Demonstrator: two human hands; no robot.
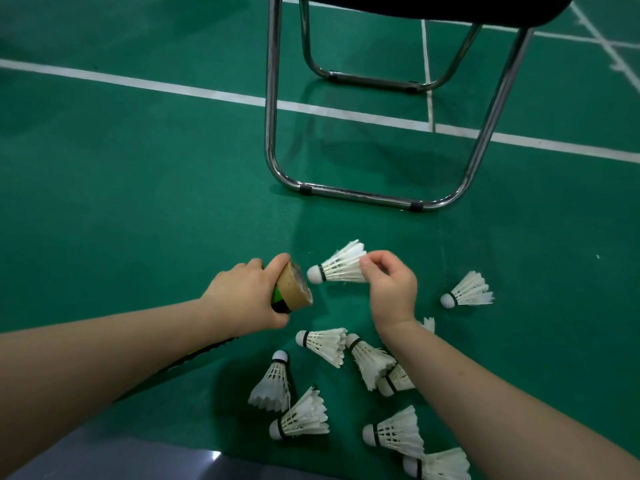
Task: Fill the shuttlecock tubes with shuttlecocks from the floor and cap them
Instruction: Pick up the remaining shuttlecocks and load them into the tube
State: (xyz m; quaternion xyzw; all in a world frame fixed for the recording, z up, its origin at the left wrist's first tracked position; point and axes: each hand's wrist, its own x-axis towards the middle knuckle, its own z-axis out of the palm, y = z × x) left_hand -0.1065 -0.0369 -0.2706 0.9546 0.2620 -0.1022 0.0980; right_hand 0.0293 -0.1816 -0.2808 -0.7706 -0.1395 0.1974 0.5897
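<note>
**Low over the green court floor: tube in one hand, shuttlecock in the other**

Nearest the bottom edge of the floor (138, 202), a scatter of loose shuttlecocks (323, 342) lies on its sides, white feathers pointing various ways. Several touch or overlap, and one is partly hidden behind the right wrist.

Just beyond them, the left hand (242, 299) is wrapped around the shuttlecock tube (292, 289) near its brown cardboard end. The tube's green and black body runs back under the forearm. That end is tilted up and to the right.

The right hand (391, 289) pinches the feather skirt of a held shuttlecock (341, 265) between thumb and fingertips. Its white cork points left, just beside the tube's end and not yet inside it.

Further right, a lone shuttlecock (467, 291) lies well apart from the scatter.

Beyond the hands stands a folding chair (363, 195) with chrome tube legs and a dark seat at the far edge. White court lines (173, 86) cross the floor beneath and behind it.
</note>
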